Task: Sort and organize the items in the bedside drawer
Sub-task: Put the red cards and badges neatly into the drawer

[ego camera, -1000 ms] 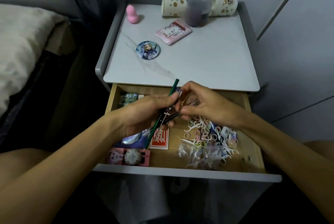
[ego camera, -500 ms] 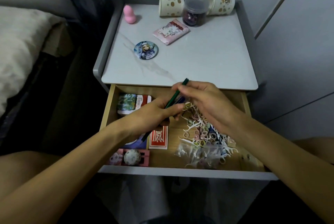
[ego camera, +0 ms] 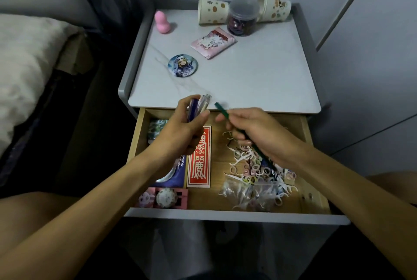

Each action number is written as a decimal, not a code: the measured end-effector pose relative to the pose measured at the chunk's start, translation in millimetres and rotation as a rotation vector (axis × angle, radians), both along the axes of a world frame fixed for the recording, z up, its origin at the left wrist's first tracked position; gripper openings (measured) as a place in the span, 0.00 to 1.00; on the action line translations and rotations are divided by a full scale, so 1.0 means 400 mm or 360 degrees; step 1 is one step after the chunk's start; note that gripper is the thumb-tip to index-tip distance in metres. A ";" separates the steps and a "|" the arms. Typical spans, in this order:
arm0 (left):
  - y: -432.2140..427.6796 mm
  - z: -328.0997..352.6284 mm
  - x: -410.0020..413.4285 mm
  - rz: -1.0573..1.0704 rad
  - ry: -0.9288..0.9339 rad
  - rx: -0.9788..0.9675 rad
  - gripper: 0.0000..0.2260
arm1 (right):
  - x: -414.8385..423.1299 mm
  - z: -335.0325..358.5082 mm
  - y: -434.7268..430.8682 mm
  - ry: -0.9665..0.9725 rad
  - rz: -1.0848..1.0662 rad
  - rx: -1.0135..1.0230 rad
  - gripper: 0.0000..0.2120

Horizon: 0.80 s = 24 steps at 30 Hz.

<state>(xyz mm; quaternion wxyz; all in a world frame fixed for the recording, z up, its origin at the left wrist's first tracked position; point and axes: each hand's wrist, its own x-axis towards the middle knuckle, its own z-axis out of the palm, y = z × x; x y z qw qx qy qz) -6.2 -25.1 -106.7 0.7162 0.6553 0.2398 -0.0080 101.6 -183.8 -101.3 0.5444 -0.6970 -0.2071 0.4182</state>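
Gathering pens: drawer (ego camera: 316, 144) hangs open under the nightstand top (ego camera: 248, 81). Left hand (ego camera: 180, 135) is clamped on a pen bundle (ego camera: 199, 105); right hand (ego camera: 259, 135) pinches a green pencil (ego camera: 222, 110). Best to slot the pencil parallel into the bundle, clear of the floss picks (ego camera: 252, 171) below.

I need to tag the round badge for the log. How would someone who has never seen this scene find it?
Start at the grey bedside table top above the open drawer. On its left half, nearer the front than the pink packet, lies the round badge. It is the only flat disc there, blue with a printed cartoon figure.
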 end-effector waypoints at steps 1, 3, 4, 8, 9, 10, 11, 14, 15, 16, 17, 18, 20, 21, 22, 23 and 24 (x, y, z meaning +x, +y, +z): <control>0.001 -0.001 0.001 0.0030 -0.0017 -0.0060 0.08 | -0.009 -0.005 0.005 0.0017 0.0073 -0.0010 0.13; 0.004 -0.001 -0.001 0.0073 -0.0031 -0.0155 0.10 | -0.024 -0.014 0.013 0.0007 0.0217 -0.0004 0.13; 0.004 0.000 -0.002 0.0095 -0.0027 -0.0169 0.11 | -0.031 -0.017 0.015 0.0005 0.0278 0.0003 0.13; 0.004 0.006 -0.009 0.0101 -0.0010 -0.0101 0.09 | -0.048 -0.031 0.020 0.0101 0.0215 0.0066 0.10; 0.005 0.005 -0.009 0.0106 -0.0009 -0.0058 0.09 | -0.049 -0.033 0.021 0.0143 0.0157 0.0079 0.10; 0.007 0.005 -0.008 0.0123 0.0000 0.0002 0.10 | -0.048 -0.035 0.022 0.0192 0.0118 0.0092 0.11; 0.012 0.007 -0.008 0.0164 0.0009 0.0070 0.11 | -0.047 -0.036 0.022 0.0225 0.0106 0.0089 0.11; 0.041 0.025 -0.007 0.0333 0.0012 0.0162 0.12 | -0.041 -0.035 0.016 -0.0122 0.0258 -0.0121 0.11; 0.054 0.030 -0.008 0.0391 0.0008 0.0139 0.11 | -0.039 -0.034 0.013 -0.0291 0.0345 -0.0196 0.11; 0.066 0.034 -0.011 0.0435 0.0013 0.0116 0.11 | -0.039 -0.034 0.013 -0.0393 0.0420 -0.0239 0.11; 0.074 0.035 -0.013 0.0452 0.0028 0.0102 0.10 | -0.040 -0.031 0.013 -0.0418 0.0470 -0.0263 0.11; 0.078 0.034 -0.015 0.0451 0.0049 0.0098 0.10 | -0.040 -0.026 0.013 -0.0405 0.0515 -0.0280 0.10; 0.071 0.027 -0.017 0.0432 0.0083 0.0110 0.11 | -0.038 -0.015 0.013 -0.0353 0.0606 -0.0323 0.10; 0.068 0.024 -0.017 0.0442 0.0089 0.0114 0.10 | -0.035 -0.012 0.013 -0.0295 0.0646 -0.0335 0.10; 0.064 0.026 -0.016 0.0479 0.0086 0.0101 0.10 | -0.031 -0.014 0.011 -0.0216 0.0670 -0.0342 0.11; 0.068 0.029 -0.017 0.0546 0.0077 0.0083 0.09 | -0.026 -0.018 0.009 -0.0129 0.0687 -0.0358 0.11; 0.077 0.034 -0.017 0.0629 0.0064 0.0057 0.09 | -0.021 -0.028 0.007 -0.0057 0.0701 -0.0394 0.10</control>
